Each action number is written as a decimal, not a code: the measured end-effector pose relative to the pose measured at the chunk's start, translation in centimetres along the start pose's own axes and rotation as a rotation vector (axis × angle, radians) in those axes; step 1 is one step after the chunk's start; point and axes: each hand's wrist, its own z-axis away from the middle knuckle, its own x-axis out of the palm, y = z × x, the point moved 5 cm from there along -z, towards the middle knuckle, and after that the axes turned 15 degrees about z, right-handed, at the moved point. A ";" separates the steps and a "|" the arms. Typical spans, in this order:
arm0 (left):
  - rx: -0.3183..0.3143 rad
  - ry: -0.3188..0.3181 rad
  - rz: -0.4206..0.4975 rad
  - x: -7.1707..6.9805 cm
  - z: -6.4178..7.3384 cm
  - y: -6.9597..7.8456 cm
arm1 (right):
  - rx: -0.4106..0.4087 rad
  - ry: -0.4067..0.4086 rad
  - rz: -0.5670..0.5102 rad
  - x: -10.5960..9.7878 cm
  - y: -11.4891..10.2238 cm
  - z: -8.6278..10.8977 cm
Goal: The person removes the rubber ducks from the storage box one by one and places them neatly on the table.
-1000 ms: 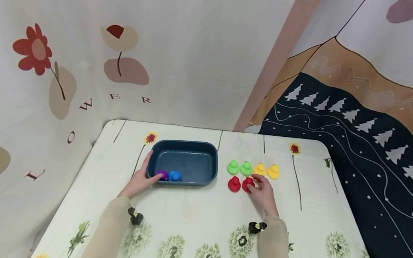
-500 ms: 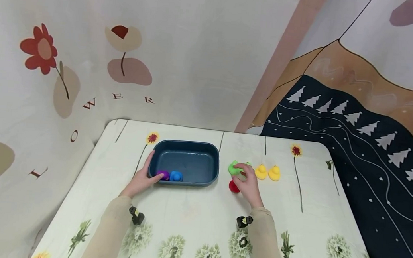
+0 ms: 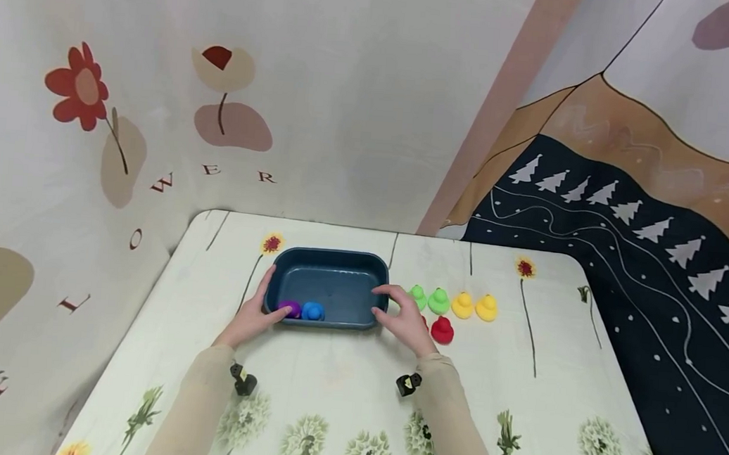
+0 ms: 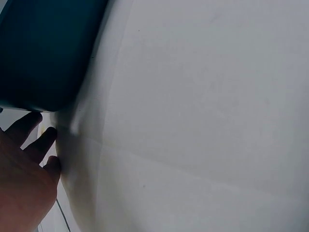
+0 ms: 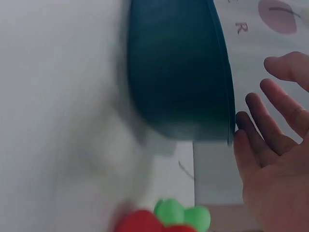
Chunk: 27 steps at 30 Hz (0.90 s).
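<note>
A dark blue rectangular basin (image 3: 332, 324) sits on the table, with a purple toy duck (image 3: 292, 310) and a blue toy duck (image 3: 313, 311) in its front left corner. My left hand (image 3: 251, 320) holds the basin's left end, thumb over the front rim, other fingers along the outer left side. At the right end, my right hand (image 3: 405, 320) reaches over the rim, fingers spread and nothing between them. The right wrist view has those fingertips (image 5: 241, 118) right at the rim. Beside this hand lies a red duck (image 3: 443, 329); a second red one is mostly hidden behind it.
Behind the red ducks stand two green ducks (image 3: 438, 301) and two yellow ducks (image 3: 463, 305) in a row. A flower-print cloth (image 3: 328, 387) covers the table. Printed curtains (image 3: 347, 113) hang close behind the table's back edge.
My right hand has left the red duck on the right, passed over the other ducks and come left to the basin's right end. The left hand has stayed at the basin.
</note>
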 end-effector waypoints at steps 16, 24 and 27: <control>-0.007 -0.001 0.001 -0.2 0.3 -0.1 | -0.079 -0.267 -0.056 4.8 -3.8 -2.8; 0.003 0.004 0.006 0.0 0.2 0.1 | -0.088 -0.486 -0.041 7.5 -3.4 -4.7; 0.000 0.006 0.012 0.0 0.2 0.1 | -0.074 -0.553 -0.047 8.4 -3.4 -5.0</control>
